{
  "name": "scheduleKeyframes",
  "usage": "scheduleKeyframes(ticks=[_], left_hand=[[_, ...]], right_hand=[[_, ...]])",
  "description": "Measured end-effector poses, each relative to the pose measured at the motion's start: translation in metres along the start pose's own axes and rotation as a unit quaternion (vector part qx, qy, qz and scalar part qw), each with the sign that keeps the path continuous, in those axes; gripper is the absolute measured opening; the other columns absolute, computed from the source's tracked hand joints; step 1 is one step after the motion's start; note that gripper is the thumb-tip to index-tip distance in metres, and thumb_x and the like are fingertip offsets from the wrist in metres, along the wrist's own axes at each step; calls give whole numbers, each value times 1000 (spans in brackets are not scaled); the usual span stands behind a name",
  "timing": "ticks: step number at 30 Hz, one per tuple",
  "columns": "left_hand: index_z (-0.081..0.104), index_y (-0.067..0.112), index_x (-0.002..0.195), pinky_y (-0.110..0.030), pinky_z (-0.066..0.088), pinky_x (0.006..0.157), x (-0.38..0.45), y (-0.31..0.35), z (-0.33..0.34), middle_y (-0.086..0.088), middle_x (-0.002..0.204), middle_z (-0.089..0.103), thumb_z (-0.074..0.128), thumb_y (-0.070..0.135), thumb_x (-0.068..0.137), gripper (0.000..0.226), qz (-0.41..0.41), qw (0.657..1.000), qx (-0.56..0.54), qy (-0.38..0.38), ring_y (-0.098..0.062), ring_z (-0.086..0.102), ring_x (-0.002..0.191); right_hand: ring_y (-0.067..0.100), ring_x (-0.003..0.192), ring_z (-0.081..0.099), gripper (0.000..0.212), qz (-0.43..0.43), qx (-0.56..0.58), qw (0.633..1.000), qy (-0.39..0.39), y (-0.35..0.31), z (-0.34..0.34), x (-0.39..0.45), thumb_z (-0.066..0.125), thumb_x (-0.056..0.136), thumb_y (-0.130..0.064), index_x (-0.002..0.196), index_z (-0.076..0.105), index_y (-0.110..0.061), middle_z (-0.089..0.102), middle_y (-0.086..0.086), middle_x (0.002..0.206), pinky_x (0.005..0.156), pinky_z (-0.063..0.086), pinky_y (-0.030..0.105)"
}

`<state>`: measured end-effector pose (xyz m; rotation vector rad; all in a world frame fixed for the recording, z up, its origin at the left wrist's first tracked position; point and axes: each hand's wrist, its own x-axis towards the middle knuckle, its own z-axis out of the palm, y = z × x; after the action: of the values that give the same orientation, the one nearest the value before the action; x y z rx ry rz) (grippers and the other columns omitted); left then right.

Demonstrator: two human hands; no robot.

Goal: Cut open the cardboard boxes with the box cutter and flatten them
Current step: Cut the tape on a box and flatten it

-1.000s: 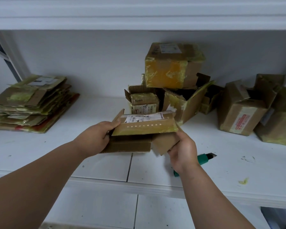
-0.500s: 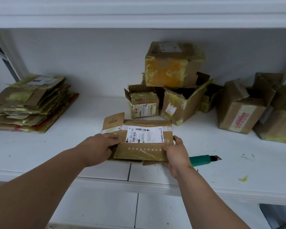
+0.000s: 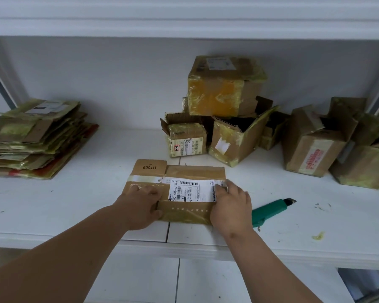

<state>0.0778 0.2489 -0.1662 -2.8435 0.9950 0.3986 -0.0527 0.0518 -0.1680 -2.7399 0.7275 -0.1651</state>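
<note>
Flattened cardboard box (image 3: pixel 184 193) lies on the white shelf (image 3: pixel 74 204) near its front edge, label side up, with a white shipping label (image 3: pixel 193 190) across its right half and a flap printed "HT009" at its upper left corner. Left hand (image 3: pixel 140 204) rests palm down on the left part of the box, fingers extended and held close together, pressing the cardboard against the shelf. Right hand (image 3: pixel 231 204) rests palm down on the right part of the box, fingers extended with the fingertips on the right end of the label; whether the thumb lies on or under the box edge cannot be told. Box cutter (image 3: pixel 271 209), green-bodied with its blade tip exposed and pointing up-right, lies on the shelf just beside the right hand, touched by neither hand. Stack of flattened boxes (image 3: pixel 35 138) sits at the left end of the shelf, well apart from the hands. Unflattened boxes (image 3: pixel 223 119) are piled against the back wall behind the flattened box, one large taped box on top of smaller ones, several with open flaps. More boxes (image 3: pixel 333 143) stand at the right end of the shelf. Small yellowish scrap (image 3: pixel 318 236) lies on the shelf right of the cutter.
</note>
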Motion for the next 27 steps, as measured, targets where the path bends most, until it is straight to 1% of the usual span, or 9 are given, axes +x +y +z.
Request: scheduleKeyframes(ticks=[2, 6, 9, 11, 16, 19, 22, 25, 27], left_hand=[[39, 32, 141, -46, 36, 108, 2, 2, 1, 9, 152, 28, 40, 56, 94, 52, 3, 1000, 5, 1, -28, 28, 135], [51, 32, 126, -49, 26, 115, 6, 3, 0, 4, 156, 23, 44, 55, 94, 40, 10, 999, -19, 27, -28, 18, 142], [44, 26, 135, -50, 17, 120, 12, 2, 4, 3, 164, 7, 46, 55, 94, 49, 32, 998, -50, 8, -25, 3, 150], [33, 23, 144, -48, 23, 119, 16, 2, 7, 4, 162, 18, 46, 56, 92, 63, 26, 997, -78, -3, -21, 14, 149], [22, 27, 150, -47, 30, 114, 20, 1, 1, 5, 156, 31, 47, 61, 89, 73, 3, 999, -48, 16, -23, 30, 140], [12, 26, 155, -49, 27, 114, 25, 4, -8, 2, 159, 23, 36, 61, 95, 73, -2, 1000, -4, 25, -27, 26, 143], [27, 25, 150, -46, 34, 110, 32, 6, -12, 0, 152, 30, 34, 59, 97, 63, 6, 999, 24, 44, -26, 31, 136], [36, 30, 145, -45, 29, 112, 38, 7, -11, 0, 149, 31, 40, 66, 91, 66, 3, 998, 11, 67, -25, 28, 136], [31, 31, 147, -49, 13, 118, 42, 6, -8, 2, 159, 16, 43, 68, 89, 71, -7, 998, -28, 54, -27, 9, 147]], right_hand=[[26, 150, 11, 62, -63, -35, 997, -37, -1, 2, 3, 48, 92, -24, 152, 31, -25, 19, 3, 163, 123, -2, 47], [21, 152, 0, 56, -103, -53, 989, -94, -2, 18, 0, 30, 100, -37, 155, 24, -27, 11, 0, 166, 123, -2, 46], [22, 149, 15, 55, -82, -51, 993, -71, -6, 16, 6, 28, 99, -50, 147, 40, -27, 29, 0, 159, 122, 0, 48], [25, 144, 26, 60, -83, -71, 993, -41, -11, 13, 14, 32, 95, -59, 143, 44, -24, 38, 2, 152, 122, 2, 48], [22, 152, -13, 66, -97, -86, 984, -119, -9, 29, 17, 14, 98, -59, 157, 6, -32, -6, -3, 166, 121, -10, 48], [26, 150, 11, 64, -92, -108, 984, -106, -19, 16, 29, 27, 92, -60, 150, 31, -31, 23, 0, 160, 121, -9, 52], [28, 142, 28, 62, -91, -95, 990, -46, -29, 10, 43, 32, 90, -62, 143, 40, -30, 41, 2, 149, 121, 0, 50], [25, 152, -1, 71, -105, -86, 986, -93, -24, 24, 51, 22, 93, -69, 155, 12, -36, 5, -1, 166, 122, -5, 49], [24, 152, -12, 74, -99, -96, 980, -144, -20, 31, 56, 18, 93, -71, 157, 4, -36, -9, -4, 166, 121, -7, 50]])
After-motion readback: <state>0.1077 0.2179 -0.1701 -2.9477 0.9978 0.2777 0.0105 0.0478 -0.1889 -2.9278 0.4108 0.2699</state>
